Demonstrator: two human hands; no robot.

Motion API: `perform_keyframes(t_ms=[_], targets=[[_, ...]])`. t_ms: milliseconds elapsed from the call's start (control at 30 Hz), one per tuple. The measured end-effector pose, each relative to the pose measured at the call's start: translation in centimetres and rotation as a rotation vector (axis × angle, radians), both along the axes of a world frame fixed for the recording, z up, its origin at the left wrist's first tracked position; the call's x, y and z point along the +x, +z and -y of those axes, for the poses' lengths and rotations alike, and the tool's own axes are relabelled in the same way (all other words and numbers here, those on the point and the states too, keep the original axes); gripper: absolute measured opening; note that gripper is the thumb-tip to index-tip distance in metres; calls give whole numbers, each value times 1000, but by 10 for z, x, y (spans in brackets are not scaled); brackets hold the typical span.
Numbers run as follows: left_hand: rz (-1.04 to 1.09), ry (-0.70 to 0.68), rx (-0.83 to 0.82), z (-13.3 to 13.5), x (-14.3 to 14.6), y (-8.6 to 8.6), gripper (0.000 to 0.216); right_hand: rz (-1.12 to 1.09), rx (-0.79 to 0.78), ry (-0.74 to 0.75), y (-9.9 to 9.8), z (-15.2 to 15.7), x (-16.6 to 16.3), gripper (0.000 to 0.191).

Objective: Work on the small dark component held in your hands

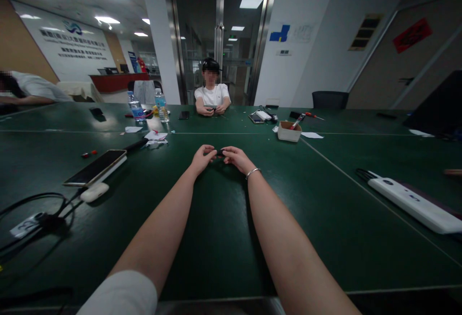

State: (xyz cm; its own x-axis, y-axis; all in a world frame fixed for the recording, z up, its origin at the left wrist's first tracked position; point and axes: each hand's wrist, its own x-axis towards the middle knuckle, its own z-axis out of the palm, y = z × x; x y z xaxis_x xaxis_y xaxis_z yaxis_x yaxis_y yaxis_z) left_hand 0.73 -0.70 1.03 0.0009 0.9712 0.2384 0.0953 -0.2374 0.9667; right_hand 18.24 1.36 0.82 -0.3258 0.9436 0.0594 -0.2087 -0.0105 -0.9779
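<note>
Both my arms reach forward over the dark green table (224, 238). My left hand (202, 157) and my right hand (235, 157) meet at the table's middle, fingers curled in a pinch round a small dark object (220, 152) held between them. The object is too small to name. A thin bracelet (253, 172) sits on my right wrist.
A phone (96, 166) on a white power bank and black cables (39, 214) lie at the left. A white power strip (415, 200) lies at the right. A small cardboard box (289, 131), two water bottles (161, 105) and paper scraps stand farther off. A person sits across the table.
</note>
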Motion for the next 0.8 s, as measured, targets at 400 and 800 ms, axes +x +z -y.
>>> perform_keyframes(t_ms=[400, 800], targets=[[64, 14, -11, -5, -1, -3, 27, 14, 5, -12, 0, 0, -1, 18], [39, -18, -18, -6, -1, -5, 29, 19, 7, -9, 1, 2, -1, 18]])
